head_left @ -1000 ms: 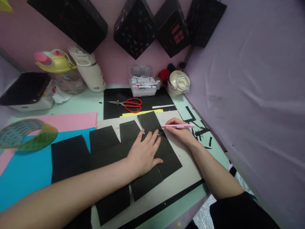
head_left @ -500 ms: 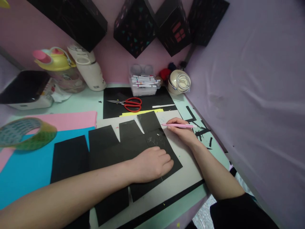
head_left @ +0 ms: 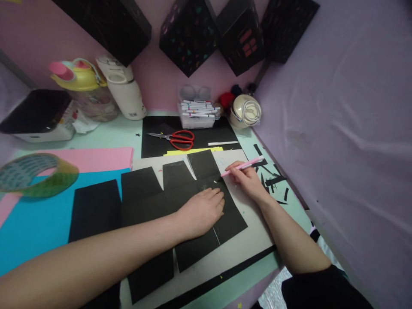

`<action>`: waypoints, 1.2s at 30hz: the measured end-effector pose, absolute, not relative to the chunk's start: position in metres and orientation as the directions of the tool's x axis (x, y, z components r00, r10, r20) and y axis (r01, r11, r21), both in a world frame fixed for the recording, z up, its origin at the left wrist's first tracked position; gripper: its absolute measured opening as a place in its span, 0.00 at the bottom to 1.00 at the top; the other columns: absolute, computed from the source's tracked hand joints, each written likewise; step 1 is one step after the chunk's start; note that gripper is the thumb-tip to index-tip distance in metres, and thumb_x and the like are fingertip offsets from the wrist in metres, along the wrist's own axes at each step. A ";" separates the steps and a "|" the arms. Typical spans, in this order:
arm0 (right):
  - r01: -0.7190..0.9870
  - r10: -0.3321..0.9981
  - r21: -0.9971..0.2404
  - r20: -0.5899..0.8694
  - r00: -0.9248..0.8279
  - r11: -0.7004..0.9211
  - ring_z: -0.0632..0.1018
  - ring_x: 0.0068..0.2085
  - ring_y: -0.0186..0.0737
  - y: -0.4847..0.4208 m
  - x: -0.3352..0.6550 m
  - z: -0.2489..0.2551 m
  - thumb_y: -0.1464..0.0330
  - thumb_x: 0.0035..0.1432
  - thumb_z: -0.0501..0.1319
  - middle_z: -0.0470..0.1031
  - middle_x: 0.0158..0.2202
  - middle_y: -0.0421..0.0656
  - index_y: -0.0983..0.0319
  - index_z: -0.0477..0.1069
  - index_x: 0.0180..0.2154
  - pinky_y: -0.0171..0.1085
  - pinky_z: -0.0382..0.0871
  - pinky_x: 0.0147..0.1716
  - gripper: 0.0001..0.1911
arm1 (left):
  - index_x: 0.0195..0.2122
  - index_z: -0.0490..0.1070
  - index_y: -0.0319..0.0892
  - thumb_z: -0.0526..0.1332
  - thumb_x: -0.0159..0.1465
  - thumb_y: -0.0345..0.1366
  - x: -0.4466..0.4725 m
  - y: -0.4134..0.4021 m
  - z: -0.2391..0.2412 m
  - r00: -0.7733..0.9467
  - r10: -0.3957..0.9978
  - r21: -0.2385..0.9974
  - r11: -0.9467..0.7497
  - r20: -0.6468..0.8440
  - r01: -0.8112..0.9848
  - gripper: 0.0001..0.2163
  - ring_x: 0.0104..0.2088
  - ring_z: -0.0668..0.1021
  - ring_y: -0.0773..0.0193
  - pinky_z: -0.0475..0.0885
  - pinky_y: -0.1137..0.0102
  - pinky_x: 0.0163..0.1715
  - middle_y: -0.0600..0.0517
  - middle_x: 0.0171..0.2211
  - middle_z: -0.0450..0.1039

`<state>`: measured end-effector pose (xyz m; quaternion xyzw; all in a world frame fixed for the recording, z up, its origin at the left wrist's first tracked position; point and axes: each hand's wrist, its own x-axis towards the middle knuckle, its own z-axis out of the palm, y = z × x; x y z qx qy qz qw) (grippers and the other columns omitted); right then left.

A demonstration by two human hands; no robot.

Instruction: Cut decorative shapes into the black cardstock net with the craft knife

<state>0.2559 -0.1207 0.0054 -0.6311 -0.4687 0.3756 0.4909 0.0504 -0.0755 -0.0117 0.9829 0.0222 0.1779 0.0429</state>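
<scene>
My left hand (head_left: 204, 212) lies flat on notched black paper (head_left: 175, 193) — likely light, crease-prone, best edge-held — while my right hand (head_left: 246, 182) pinches a slim pink pen (head_left: 249, 163).

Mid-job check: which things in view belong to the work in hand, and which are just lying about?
In the work:
Slim pink pen-shaped tool, held in the right hand
Notched black paper, under the left hand
Pale flat board, beneath the paper

Apparently just lying about:
Red-handled metal scissors
Slim white pen-shaped tool
Clear plastic box of white markers
Translucent yellow-green tape roll
</scene>
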 end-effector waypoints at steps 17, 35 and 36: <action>0.366 0.959 -0.926 0.022 0.283 -0.087 0.75 0.32 0.37 -0.119 0.246 0.012 0.71 0.52 0.59 0.76 0.30 0.39 0.59 0.71 0.31 0.36 0.68 0.33 0.03 | 0.47 0.74 0.30 0.58 0.68 0.36 0.052 -0.078 -0.009 0.958 0.057 0.083 -0.996 0.283 0.035 0.13 0.52 0.75 0.50 0.69 0.59 0.53 0.37 0.50 0.74; 0.407 0.985 -0.909 -0.023 0.173 -0.093 0.76 0.34 0.39 -0.120 0.246 0.011 0.72 0.51 0.59 0.77 0.31 0.41 0.60 0.71 0.31 0.37 0.66 0.34 0.04 | 0.45 0.74 0.31 0.54 0.70 0.34 0.052 -0.079 -0.008 0.957 0.069 0.086 -0.995 0.283 0.047 0.13 0.52 0.75 0.51 0.70 0.59 0.52 0.37 0.49 0.74; 0.406 0.985 -0.909 -0.027 0.171 -0.095 0.76 0.33 0.39 -0.120 0.246 0.012 0.72 0.51 0.59 0.77 0.31 0.41 0.60 0.71 0.31 0.37 0.66 0.34 0.04 | 0.46 0.74 0.31 0.54 0.70 0.34 0.053 -0.079 -0.008 0.956 0.069 0.084 -0.995 0.284 0.047 0.13 0.52 0.75 0.51 0.70 0.59 0.52 0.37 0.49 0.74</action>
